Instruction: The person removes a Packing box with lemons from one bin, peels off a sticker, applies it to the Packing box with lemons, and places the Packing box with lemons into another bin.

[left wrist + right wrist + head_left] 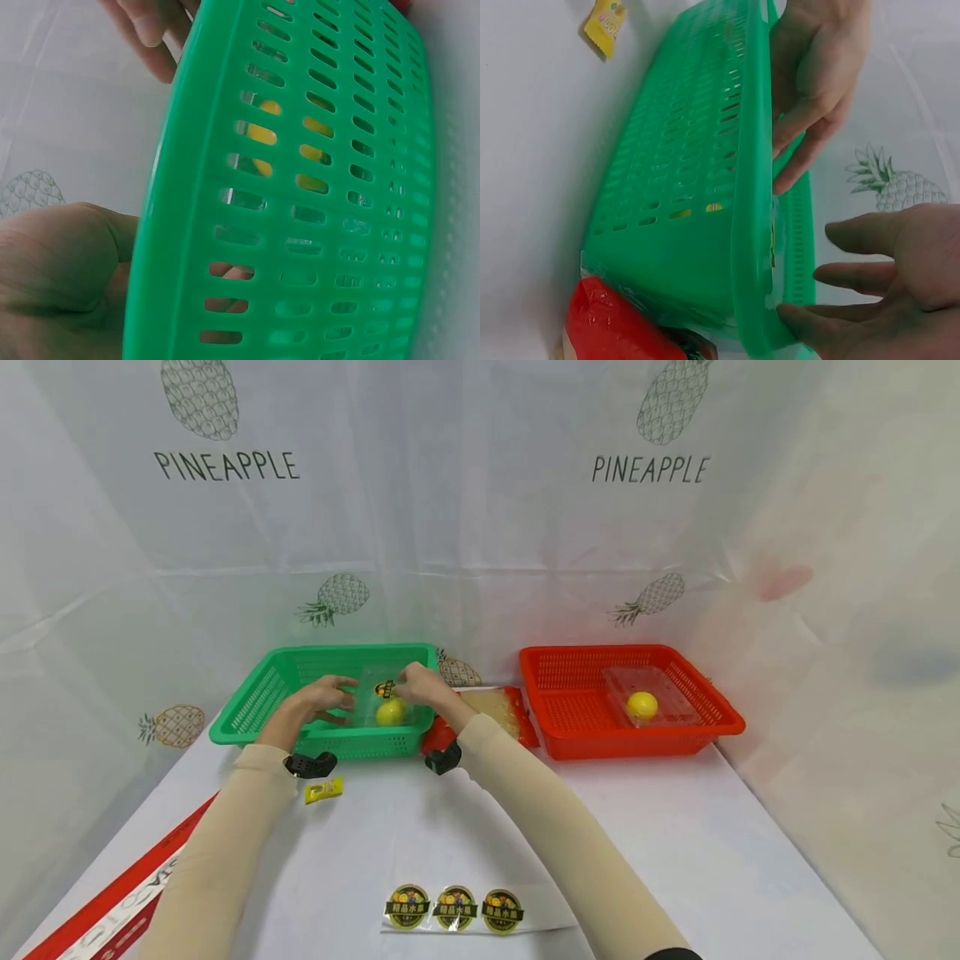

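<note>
Clear plastic clamshell box (378, 700) w/ a yellow fruit (390, 712) inside sits in the green basket (255, 703) on the bench (420, 827), near the basket's right end. Left hand (318, 700) has fingers straight-ish, touching the box's left side; right hand (423, 685) rests over the top right, fingertips by the round sticker (384, 689) on the lid. Neither looks curled round it. Wrist views show both hands w/ fingers extended, relaxed, at the basket rim.

Handling, as a judgement: box is prob. light, thin-walled, flexes under squeeze, smooth and a bit slippery; fruit can roll inside. Best hold is both short sides or the rim flange, not the lid centre.

Also there: red basket (558, 693) w/ another box, sticker strip (453, 908) at front.
</note>
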{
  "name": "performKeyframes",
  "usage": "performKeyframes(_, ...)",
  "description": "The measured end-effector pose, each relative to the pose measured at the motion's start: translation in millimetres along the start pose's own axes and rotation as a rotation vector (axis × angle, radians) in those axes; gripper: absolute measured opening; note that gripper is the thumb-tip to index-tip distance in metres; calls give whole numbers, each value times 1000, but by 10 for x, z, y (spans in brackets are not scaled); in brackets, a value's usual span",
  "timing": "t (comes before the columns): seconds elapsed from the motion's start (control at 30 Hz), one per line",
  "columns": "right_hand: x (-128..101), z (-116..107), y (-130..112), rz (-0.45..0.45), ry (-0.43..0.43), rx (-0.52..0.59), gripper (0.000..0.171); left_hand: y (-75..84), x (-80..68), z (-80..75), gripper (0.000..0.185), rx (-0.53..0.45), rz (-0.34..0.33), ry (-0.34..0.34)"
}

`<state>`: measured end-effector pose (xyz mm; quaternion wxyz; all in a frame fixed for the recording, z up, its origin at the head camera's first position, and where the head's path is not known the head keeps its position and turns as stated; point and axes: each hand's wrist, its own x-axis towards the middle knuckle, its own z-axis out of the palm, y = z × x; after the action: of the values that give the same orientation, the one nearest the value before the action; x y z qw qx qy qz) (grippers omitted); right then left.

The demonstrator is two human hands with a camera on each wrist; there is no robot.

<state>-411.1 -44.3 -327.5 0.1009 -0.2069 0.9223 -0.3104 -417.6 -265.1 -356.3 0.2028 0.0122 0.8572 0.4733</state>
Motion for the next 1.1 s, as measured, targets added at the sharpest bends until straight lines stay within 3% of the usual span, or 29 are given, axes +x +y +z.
performKeyframes(0.13,-63,-9,88,-35,-2,64,44,-2,-6,39,58,53,-1,6)
performKeyframes(0.27,-168,-97,173,-92,-24,117,41,60,-13,105,60,179,17,54)
performKeyframes(0.47,-414,-369,354,-187,-44,174,37,271,-35,259,57,373,176,154)
performKeyframes(0.63,-605,-656,571,-216,-33,167,36,570,-86,460,50,381,317,167)
performKeyframes(0.73,-733,-837,704,-184,-4,151,36,776,-104,636,47,372,373,162)
performKeyframes(0.93,-994,-1102,1027,-147,81,68,33,1070,-64,1059,40,345,472,87)
performKeyframes(1.1,-1252,-1304,1371,-94,121,73,33,1269,10,1422,36,328,581,30)
